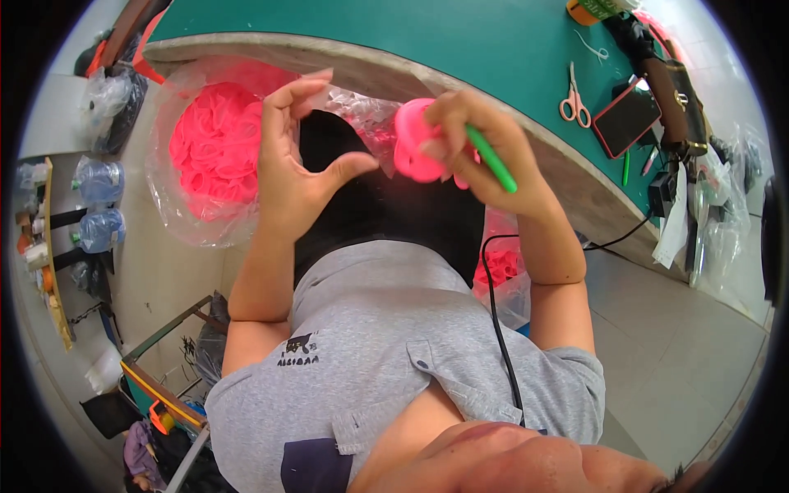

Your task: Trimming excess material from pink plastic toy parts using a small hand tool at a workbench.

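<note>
My left hand (297, 156) is raised over my lap, thumb and fingers wide apart in a C shape, with nothing between them. My right hand (486, 140) pinches several bright pink ring-shaped pieces (416, 141) between thumb and fingertips. A slim green stick-like tool (491, 158), perhaps a pen or a small cutter, is tucked in the same hand and points down past the palm. What its other end looks like is hidden by the fingers. Beside my left hand stands a clear plastic bag (168, 215) full of similar pink pieces (215, 144).
The green tabletop (370, 33) curves across the front. On its right lie pink-handled scissors (574, 107), a phone (627, 117), a brown case (675, 99) and plastic wrapping. More pink pieces (500, 267) sit in a bag by my right elbow. A black cable (498, 312) hangs down my shirt.
</note>
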### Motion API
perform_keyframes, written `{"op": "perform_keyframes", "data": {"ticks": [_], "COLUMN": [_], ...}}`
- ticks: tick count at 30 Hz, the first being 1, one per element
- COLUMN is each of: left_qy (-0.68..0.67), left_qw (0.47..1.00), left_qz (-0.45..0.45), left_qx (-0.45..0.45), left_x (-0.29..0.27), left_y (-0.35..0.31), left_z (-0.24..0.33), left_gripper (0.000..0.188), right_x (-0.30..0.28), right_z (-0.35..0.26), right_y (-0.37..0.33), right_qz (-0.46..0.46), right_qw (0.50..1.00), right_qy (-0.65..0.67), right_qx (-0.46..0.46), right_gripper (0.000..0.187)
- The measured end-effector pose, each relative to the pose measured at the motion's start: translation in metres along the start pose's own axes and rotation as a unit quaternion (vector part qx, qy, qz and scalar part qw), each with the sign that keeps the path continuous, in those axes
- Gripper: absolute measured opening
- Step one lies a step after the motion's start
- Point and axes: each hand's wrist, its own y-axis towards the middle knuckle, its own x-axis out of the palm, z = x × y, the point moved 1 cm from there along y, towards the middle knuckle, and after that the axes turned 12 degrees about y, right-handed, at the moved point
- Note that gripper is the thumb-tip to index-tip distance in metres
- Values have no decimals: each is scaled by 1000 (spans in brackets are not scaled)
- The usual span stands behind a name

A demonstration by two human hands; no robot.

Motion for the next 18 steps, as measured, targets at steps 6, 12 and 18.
{"op": "perform_keyframes", "data": {"ticks": [6,12,18], "left_qy": [-262,-448,-514], "left_qw": [895,763,760], "left_qz": [-331,-319,-210], "left_qx": [-146,-340,-337], "left_x": [11,27,7], "left_y": [11,-11,-18], "left_z": [-6,-13,-10], "left_gripper": [71,39,41], "right_x": [10,-44,-156], "right_z": [-7,-4,-29], "right_y": [6,5,-24], "right_qz": [-104,83,216], "right_qw": [989,948,776], "right_qy": [-94,-285,-584], "right_qx": [-36,-113,97], "right_gripper": [28,17,25]}}
